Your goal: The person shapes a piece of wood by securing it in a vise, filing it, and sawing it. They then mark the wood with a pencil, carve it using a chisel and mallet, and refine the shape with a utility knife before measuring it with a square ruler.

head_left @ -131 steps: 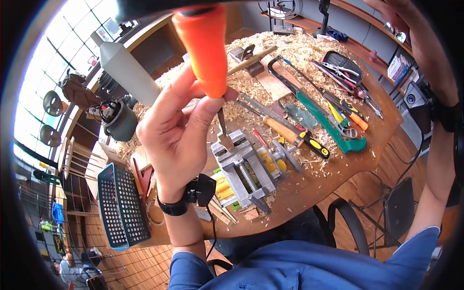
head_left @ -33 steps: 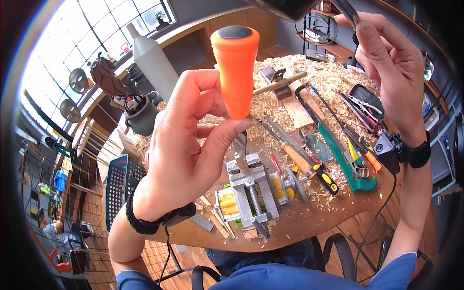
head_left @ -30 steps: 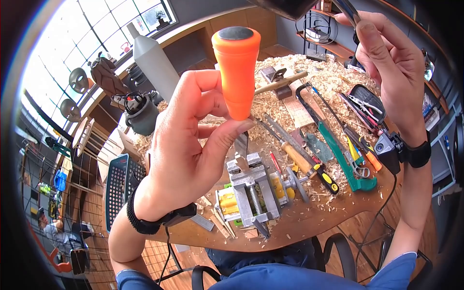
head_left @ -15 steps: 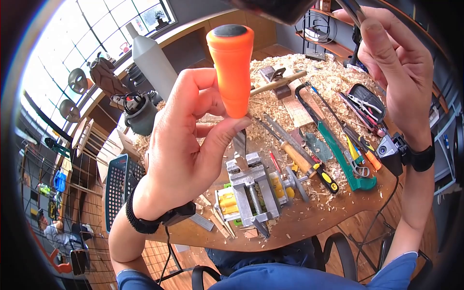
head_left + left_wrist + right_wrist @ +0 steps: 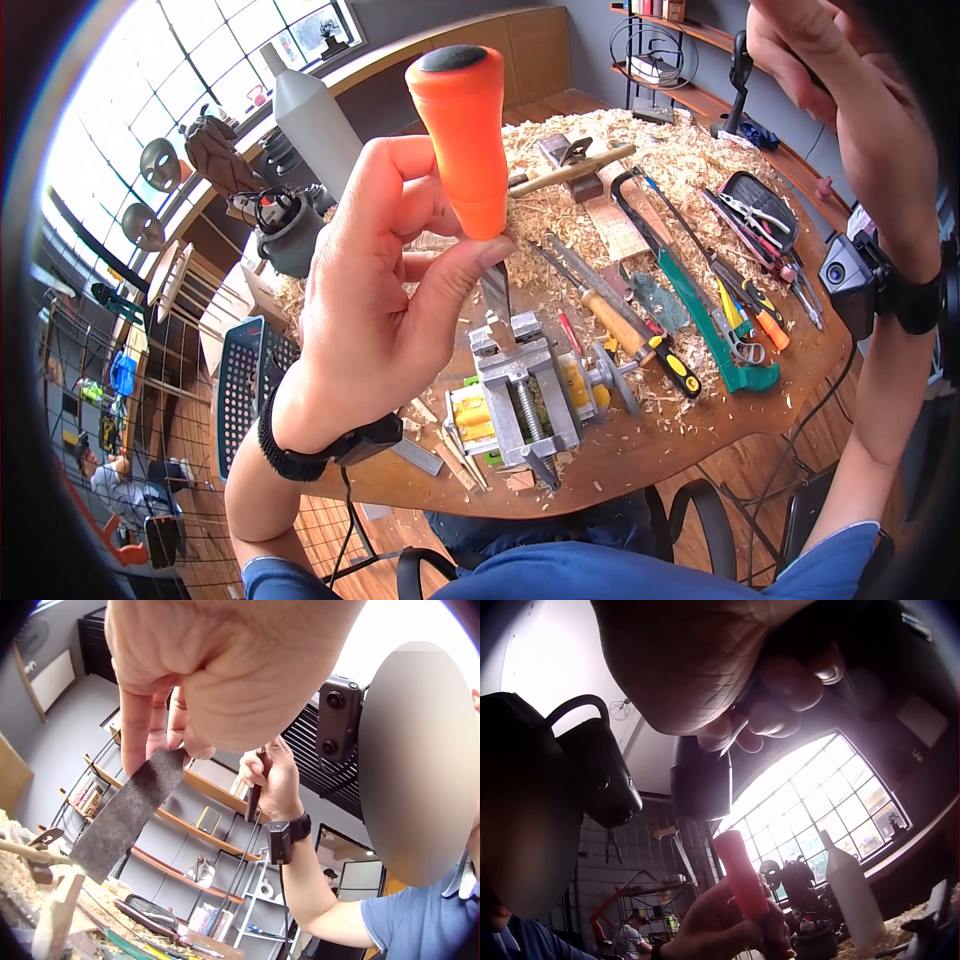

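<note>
My left hand (image 5: 375,300) pinches the chisel between thumb and fingers, low on its orange handle (image 5: 462,140). The chisel's wide dark blade (image 5: 127,817) points down at a small upright wood piece (image 5: 502,334) clamped in the metal vise (image 5: 525,390). In the left wrist view the blade's end is at the top of the wood (image 5: 58,919); contact is unclear. Raised at the upper right, my right hand (image 5: 860,110) grips a hammer-like tool by its shaft. Its dark cylindrical head (image 5: 701,780) hangs above the orange handle (image 5: 741,874) in the right wrist view.
Wood shavings (image 5: 660,150) cover the back of the table. Right of the vise lie a wooden-handled file (image 5: 615,325), a green saw (image 5: 695,310) and pliers (image 5: 750,220). A perforated basket (image 5: 240,390) and a grey bottle (image 5: 315,125) stand left.
My right hand has risen up and to the right, and its dark tool has left the head view. The orange handle leans slightly further left, still in my left hand.
</note>
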`<state>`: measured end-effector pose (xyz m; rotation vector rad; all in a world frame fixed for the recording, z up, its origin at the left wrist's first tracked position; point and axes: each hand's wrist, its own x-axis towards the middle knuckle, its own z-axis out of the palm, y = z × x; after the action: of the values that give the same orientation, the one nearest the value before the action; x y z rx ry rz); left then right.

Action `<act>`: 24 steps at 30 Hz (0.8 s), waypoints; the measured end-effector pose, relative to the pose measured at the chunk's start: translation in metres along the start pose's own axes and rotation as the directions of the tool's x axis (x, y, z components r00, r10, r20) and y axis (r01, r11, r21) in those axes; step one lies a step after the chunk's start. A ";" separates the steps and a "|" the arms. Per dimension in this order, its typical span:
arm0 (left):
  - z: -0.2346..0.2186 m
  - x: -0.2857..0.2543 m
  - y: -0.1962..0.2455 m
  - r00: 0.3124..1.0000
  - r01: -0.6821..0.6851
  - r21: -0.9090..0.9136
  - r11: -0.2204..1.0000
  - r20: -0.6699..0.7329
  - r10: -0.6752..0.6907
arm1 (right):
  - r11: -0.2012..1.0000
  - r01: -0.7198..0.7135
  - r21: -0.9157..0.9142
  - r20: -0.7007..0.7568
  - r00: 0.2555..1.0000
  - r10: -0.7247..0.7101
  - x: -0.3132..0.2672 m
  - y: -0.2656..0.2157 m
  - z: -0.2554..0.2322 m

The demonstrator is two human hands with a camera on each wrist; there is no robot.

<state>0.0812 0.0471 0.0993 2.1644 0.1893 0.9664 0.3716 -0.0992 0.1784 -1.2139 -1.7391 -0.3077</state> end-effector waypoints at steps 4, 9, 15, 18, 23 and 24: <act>-0.001 0.001 0.002 1.000 0.003 0.019 1.000 0.008 -0.003 | 1.000 0.004 -0.006 0.009 1.000 -0.004 0.005 -0.004 0.003; 0.000 0.000 0.001 1.000 0.014 -0.004 1.000 -0.007 -0.014 | 1.000 0.003 -0.008 0.020 1.000 -0.003 0.010 -0.007 0.006; -0.001 0.004 0.003 0.999 0.025 0.070 0.997 0.038 -0.028 | 1.000 0.000 0.007 0.041 0.999 0.000 0.014 -0.004 0.011; 0.001 0.003 0.003 0.999 0.028 0.033 0.999 0.023 -0.029 | 1.000 -0.006 0.020 0.044 0.999 0.006 0.013 -0.005 0.016; 0.001 0.003 -0.001 0.998 0.044 0.054 0.998 0.035 -0.045 | 0.999 -0.009 0.032 0.054 0.998 0.007 0.012 -0.004 0.019; 0.002 0.003 0.000 0.998 0.059 0.052 0.997 0.021 -0.060 | 0.999 -0.008 0.035 0.057 0.998 0.006 0.013 -0.004 0.020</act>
<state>0.0849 0.0473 0.0999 2.2024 0.2690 0.9121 0.3566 -0.0803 0.1795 -1.2138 -1.7816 -0.2396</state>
